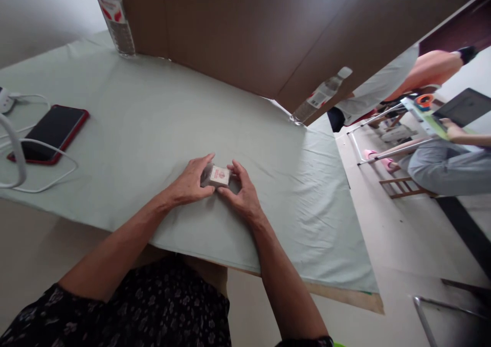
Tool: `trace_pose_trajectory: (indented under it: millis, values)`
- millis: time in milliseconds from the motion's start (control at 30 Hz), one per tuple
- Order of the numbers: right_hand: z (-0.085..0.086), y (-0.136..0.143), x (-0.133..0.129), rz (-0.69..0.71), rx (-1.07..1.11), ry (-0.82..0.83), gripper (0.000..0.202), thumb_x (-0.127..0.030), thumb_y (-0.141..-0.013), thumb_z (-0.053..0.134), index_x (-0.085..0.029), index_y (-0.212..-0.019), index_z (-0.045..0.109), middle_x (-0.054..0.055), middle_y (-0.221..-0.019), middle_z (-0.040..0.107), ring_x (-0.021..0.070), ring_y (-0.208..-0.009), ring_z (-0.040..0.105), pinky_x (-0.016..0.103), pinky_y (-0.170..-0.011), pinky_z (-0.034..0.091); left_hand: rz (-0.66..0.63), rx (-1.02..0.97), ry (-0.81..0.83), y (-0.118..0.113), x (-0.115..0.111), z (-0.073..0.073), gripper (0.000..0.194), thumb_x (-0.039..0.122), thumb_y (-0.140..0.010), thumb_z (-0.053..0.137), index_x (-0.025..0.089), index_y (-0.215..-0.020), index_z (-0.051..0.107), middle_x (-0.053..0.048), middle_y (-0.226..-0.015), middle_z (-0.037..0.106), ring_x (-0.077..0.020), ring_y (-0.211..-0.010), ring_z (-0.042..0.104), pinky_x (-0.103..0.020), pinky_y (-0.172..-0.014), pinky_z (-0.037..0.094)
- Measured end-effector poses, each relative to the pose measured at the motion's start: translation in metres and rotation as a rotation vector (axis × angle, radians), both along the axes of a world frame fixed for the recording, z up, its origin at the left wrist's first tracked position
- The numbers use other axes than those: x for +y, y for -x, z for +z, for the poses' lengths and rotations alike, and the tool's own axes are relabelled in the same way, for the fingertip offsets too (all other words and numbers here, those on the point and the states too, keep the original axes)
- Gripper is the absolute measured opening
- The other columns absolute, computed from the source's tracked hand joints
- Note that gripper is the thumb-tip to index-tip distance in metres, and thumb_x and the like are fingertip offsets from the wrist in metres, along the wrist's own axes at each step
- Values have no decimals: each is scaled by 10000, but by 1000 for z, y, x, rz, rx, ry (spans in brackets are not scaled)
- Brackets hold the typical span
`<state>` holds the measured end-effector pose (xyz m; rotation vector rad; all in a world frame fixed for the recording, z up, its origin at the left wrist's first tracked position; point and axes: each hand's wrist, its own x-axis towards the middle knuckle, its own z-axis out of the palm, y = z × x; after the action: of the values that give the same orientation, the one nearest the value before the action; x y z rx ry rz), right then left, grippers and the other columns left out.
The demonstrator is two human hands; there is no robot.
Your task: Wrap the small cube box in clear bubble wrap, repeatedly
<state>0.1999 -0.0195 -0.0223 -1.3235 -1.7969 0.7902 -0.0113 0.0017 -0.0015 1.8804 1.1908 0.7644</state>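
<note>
Between the left hand [187, 184] and the right hand [245, 196], a small printed box [220, 176] sat at the table [286, 193], each grip curled close; whether either held it, I couldn't tell. Uneven finger pressure could have tipped it sideways.

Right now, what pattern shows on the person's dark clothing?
Small pale flowers on black clothing, best in the head view.

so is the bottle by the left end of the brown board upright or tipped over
Upright: the bottle stands with its base on the cloth, beside the board, its body rising from there.
</note>
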Motion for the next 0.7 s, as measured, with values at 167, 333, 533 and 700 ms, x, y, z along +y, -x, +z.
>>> trace_pose_trajectory:
  millis: [167,333,533,700]
  values:
    - [0,-10,-5,-89,6,-82,649,-484,-838,704,-246,-1409,508,149,-1405,597,294,-1290,577,505,-1051,478,35,-33,50,4,-1,1,933,243,-702,593,147,-1568,259,-191,-1541,419,-366,-1450,361,-548,-1165,351]
    - [8,-9,-6,-124,-59,-201,293,-389,-910,633,-275,-1176,674,97,-1326,656,247,-1268,590,476,-1068,476,50,-46,77,3,-2,0,922,307,-732,634,164,-1566,268,-198,-1490,476,-364,-1425,395,-564,-1161,332]
    - [20,-1,13,-46,-214,-296,214,-366,-905,656,-275,-1084,730,92,-1304,668,259,-1235,607,485,-1075,459,97,-38,54,-5,0,-4,875,452,-794,642,128,-1538,314,-190,-1364,577,-339,-1309,498,-537,-1124,364]
    - [25,7,30,-16,-374,-383,120,-277,-907,630,-254,-929,746,91,-1269,693,279,-1184,627,497,-1019,452,99,-47,79,-8,-1,-2,856,446,-802,626,106,-1530,330,-171,-1288,612,-310,-1231,539,-503,-1092,400]
